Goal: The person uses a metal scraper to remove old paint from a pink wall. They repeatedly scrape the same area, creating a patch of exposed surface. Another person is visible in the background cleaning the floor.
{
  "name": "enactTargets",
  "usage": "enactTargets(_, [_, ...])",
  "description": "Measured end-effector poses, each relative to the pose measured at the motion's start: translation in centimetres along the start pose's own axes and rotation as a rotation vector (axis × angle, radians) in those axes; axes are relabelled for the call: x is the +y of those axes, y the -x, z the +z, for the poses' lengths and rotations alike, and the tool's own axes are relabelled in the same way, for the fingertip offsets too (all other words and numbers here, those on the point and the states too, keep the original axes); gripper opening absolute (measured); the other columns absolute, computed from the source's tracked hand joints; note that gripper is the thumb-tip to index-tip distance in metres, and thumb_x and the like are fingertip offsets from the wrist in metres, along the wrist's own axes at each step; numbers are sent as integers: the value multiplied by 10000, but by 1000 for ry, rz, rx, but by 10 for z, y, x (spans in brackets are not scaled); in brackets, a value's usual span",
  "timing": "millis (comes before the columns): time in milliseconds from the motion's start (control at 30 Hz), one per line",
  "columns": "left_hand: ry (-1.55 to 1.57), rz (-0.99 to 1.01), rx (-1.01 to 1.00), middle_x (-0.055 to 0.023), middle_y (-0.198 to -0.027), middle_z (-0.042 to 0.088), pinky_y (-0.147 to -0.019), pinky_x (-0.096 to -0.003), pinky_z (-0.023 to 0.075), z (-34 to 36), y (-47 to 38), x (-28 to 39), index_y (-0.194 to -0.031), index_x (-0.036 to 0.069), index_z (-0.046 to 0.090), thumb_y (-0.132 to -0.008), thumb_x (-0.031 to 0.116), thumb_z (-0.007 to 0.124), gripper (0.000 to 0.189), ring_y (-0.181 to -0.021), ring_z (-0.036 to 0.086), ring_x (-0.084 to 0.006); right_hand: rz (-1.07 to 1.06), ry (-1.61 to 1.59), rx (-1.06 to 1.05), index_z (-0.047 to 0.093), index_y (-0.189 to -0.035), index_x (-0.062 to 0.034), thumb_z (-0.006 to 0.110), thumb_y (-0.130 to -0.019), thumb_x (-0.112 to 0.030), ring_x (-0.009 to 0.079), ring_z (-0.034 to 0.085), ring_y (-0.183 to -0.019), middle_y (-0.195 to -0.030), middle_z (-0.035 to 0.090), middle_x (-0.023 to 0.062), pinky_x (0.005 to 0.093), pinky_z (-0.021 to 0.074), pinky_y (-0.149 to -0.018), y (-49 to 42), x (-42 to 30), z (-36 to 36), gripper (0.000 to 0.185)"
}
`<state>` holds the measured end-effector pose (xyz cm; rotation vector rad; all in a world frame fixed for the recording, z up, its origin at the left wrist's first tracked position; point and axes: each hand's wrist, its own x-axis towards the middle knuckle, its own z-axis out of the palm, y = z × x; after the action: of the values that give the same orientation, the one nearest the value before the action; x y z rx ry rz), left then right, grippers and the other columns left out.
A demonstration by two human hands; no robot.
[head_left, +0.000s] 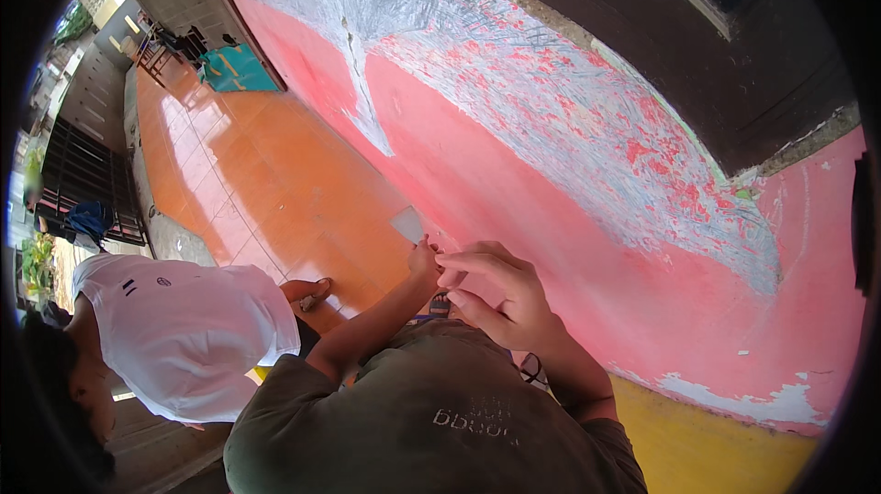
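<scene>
My left hand [422, 259] grips a flat grey putty knife or similar scraper [407, 224]; its handle is mostly hidden in the fingers. The wide blade points away from me, over the orange tiles close to the foot of the pink wall [468, 170]. My right hand [499, 294] is raised beside the left one, its fingers curled and thumb apart, with nothing visible between them. Across the wall's upper part runs a large scraped patch [523, 74], grey-white with flecks of pink. A crack [354, 47] runs through a pale strip farther along.
A person in a white shirt [186, 336] is close on my left. Dark window framing [729, 74] overhangs the wall at right. Farther off are a teal panel [241, 69], a wooden chair [157, 57] and a black metal gate [89, 174]. Yellow floor [688, 425] lies lower right.
</scene>
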<state>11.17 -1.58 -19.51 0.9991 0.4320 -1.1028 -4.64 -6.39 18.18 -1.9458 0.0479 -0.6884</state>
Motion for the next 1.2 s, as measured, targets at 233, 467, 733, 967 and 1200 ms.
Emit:
enactTargets(233, [-61,-127,-93,-5,-891,523,-653,-366,466,19,24,-14,-1326,191,504,-1120,304,450,241,-712,510,-148,-320,101,360,744,-1108,-84,666,-960,-94,186,645,-796,-880,609,37,450,501,-874,8,-117,-24,168])
enactTargets(467, [-177,-201,-215,-12,-889,541,-648,-379,467,44,46,-23,-1303,190,529,-1122,307,463,225,-718,522,-153,-246,-30,224,671,-994,-101,633,-973,-148,175,592,-728,-803,569,22,408,461,-755,1,-136,-15,64])
enactTargets(733, [-281,-175,-215,14,-880,542,-656,-366,460,37,56,-19,-1284,210,535,-1112,330,493,214,-719,528,-136,-221,-241,62,587,-863,-121,595,-987,-210,163,531,-650,-716,523,6,359,414,-620,-17,-133,0,153])
enactTargets(967, [-303,-176,-221,7,-882,531,-652,-361,457,29,58,-16,-1295,200,531,-1113,319,478,223,-719,521,-139,-259,-1271,625,514,-748,-138,563,-999,-264,152,479,-582,-640,483,-8,317,373,-502,0,-169,56,285])
enactTargets(1200, [-313,-133,-388,2,-1006,584,-794,-369,513,39,64,-7,-1291,152,532,-1130,321,453,247,-892,597,-150,314,606,-354,706,-1067,-42,649,-939,-172,316,729,-775,-765,707,120,467,539,-667,-1,-35,-2,191])
